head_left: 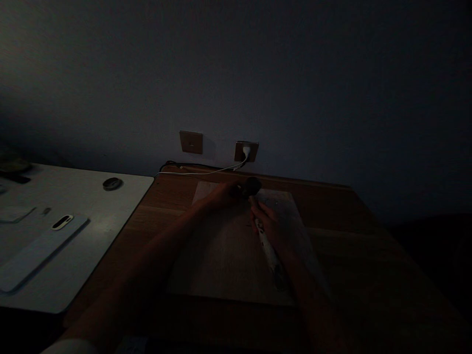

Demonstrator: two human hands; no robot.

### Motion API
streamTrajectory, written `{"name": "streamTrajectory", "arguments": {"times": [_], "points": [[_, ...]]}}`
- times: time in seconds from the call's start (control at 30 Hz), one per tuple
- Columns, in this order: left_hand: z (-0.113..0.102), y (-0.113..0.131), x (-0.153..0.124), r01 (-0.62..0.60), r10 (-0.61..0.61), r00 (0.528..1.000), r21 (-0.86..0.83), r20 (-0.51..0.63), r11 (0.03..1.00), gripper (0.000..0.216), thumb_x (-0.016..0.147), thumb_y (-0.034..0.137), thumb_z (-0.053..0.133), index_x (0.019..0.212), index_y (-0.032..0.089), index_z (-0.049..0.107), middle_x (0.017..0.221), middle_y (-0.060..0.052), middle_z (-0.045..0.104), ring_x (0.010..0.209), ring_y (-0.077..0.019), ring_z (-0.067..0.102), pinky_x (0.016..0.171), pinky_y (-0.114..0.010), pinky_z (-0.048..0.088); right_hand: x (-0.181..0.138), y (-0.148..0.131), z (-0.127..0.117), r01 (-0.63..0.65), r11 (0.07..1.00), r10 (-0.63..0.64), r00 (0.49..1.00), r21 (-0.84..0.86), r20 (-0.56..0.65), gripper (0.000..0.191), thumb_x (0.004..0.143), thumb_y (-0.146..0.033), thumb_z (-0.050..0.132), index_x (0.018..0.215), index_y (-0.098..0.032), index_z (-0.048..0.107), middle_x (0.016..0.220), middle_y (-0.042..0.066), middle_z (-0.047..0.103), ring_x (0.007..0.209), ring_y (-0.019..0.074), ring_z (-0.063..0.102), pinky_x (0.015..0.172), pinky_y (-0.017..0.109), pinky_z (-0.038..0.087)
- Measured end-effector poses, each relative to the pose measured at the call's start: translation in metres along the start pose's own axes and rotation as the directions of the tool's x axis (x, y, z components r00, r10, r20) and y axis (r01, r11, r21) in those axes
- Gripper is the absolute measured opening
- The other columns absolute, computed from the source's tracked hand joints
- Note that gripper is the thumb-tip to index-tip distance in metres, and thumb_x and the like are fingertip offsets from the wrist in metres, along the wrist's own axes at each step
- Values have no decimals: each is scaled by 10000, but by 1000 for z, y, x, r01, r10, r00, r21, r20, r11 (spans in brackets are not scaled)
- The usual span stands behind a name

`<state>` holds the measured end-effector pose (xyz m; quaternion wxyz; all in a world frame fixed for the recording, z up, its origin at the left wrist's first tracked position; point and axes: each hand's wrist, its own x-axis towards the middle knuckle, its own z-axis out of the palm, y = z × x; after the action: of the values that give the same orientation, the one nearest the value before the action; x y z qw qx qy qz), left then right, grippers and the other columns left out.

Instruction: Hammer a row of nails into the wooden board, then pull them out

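Note:
The picture is very dark. My right hand [269,221] is wrapped round the long pale, dark-spotted handle [268,250] of what looks like a hammer. Its dark, blunt head [252,186] is at the far end, over the upper part of a thin wooden board [217,260]. Close against the left side of the head is my left hand [224,192], fingers drawn together. Whatever lies between those fingers is lost in shadow. The handle's lower end slants back toward me, above the board.
The board lies on a brown wooden table [354,265]. To the left, a white tabletop [106,221] carries a pale phone [40,258] and a round dark ring-shaped object [112,184]. A white plug [246,151] with its cable sits in the wall socket behind.

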<state>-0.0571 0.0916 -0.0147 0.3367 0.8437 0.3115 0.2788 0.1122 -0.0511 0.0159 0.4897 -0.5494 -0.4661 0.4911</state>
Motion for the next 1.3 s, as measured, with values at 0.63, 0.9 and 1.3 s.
{"name": "streamTrajectory", "arguments": {"times": [0.63, 0.9, 1.3], "points": [[-4, 4, 1, -9, 9, 999, 3, -51, 1000, 481, 803, 152, 655, 1283, 132, 642, 1055, -72, 772, 881, -189, 718, 779, -259, 539, 4, 7, 3, 58, 998, -58, 998, -37, 12, 355, 817, -571, 677, 742, -243, 563, 548, -63, 549, 361, 88, 464, 375, 240, 349], [-2, -2, 3, -54, 54, 996, 10, -66, 999, 497, 796, 156, 662, 1291, 127, 650, 1072, -86, 774, 914, -218, 722, 812, -295, 548, 5, 9, 2, 24, 999, -23, 999, -47, 38, 368, 812, -587, 683, 777, -238, 574, 603, -52, 580, 375, 91, 486, 363, 243, 353], [-16, 10, 4, -5, 0, 999, 135, 40, 991, 455, 772, 153, 633, 1226, 137, 617, 1017, -59, 740, 846, -176, 681, 732, -255, 506, 3, 4, -3, 52, 998, -50, 998, 47, -43, 412, 775, -621, 713, 736, -235, 574, 476, -66, 516, 353, 95, 444, 364, 236, 339]]}}
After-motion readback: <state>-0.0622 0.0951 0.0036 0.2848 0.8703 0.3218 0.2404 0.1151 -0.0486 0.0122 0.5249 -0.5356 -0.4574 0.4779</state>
